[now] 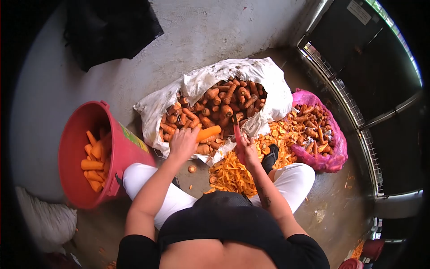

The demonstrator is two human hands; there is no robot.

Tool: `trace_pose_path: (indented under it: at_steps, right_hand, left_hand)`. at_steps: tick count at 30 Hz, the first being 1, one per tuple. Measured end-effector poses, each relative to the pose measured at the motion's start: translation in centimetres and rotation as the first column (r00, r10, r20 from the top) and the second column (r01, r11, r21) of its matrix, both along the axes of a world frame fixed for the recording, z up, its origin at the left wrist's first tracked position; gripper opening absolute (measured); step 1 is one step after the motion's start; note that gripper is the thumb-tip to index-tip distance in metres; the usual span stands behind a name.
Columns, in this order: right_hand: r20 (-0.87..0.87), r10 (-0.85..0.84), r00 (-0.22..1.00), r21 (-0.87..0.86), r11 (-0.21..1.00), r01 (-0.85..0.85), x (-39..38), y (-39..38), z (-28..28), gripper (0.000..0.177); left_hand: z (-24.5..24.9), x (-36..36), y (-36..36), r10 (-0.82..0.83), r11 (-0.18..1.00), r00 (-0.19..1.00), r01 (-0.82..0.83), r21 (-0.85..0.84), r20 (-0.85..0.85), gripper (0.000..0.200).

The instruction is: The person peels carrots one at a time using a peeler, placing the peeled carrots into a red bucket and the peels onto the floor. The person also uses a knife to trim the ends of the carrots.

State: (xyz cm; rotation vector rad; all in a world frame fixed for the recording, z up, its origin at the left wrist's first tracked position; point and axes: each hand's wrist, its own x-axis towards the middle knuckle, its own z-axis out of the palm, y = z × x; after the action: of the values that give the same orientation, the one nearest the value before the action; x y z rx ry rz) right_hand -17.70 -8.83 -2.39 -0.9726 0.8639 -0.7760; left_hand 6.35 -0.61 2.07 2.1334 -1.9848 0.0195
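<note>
**A:** Head view first: which containers sit around the hands, and what do they hold?

**B:** Just beyond both hands there is a white woven sack (273, 85) with its mouth rolled open, full of unpeeled, dirt-marked carrots (215, 105). Out past the left hand (183, 143), near the left knee, a red bucket (123, 150) tilts toward the person and holds peeled carrots (92, 165), bright orange and clean. To the far side of the right hand (248, 150) lies a pink mesh bag (333, 154), open, with carrot ends and scraps (313, 125) in it.

**A:** And the hands themselves?

**B:** The left hand is curled around the thick end of a peeled carrot (208, 132), which sticks out over the sack's front edge. The right hand is closed on a red-handled peeling tool (236, 132), held upright just beside the carrot's tip (the blade is too small to make out).

**A:** Anything loose under them?

**B:** A heap of orange peelings (233, 172) covers the floor below the right hand, between the sack and the knees, and it spreads toward the mesh bag.

**A:** Is there any writing?

**B:** The bucket has a yellow-green label (134, 139) on its side, facing the left hand, but its print cannot be read. A white sticker (358, 11) on the dark door far beyond the right hand is just as illegible.
</note>
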Motion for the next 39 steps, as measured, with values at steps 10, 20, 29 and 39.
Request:
trace_pose_path:
  at_steps: [10, 20, 29, 39]
  right_hand:
    - [-0.096, -0.022, 0.995, -0.304, 0.953, -0.009, 1.0, 4.4, 0.9, 0.030]
    - [-0.410, -0.166, 0.897, -0.631, 0.761, -0.148, 2.2, 5.8, -2.5, 0.031]
    - [-0.375, -0.064, 0.925, -0.548, 0.820, -0.166, 3.0, 6.5, -1.9, 0.028]
    - [-0.451, -0.107, 0.886, -0.559, 0.808, -0.188, 3.5, 6.6, -1.0, 0.026]
  left_hand:
    - [-0.1, 0.7, 3.2, 0.079, 0.997, 0.997, -0.079, 0.001, 0.015, 0.038]
    - [-3.1, 0.4, 3.9, 0.132, 0.989, 0.991, -0.133, -0.059, -0.034, 0.041]
    - [-3.9, 0.2, 3.9, 0.154, 0.988, 0.988, -0.154, 0.003, 0.013, 0.039]
    - [-4.5, -0.4, 3.7, 0.149, 0.988, 0.987, -0.151, 0.027, 0.059, 0.040]
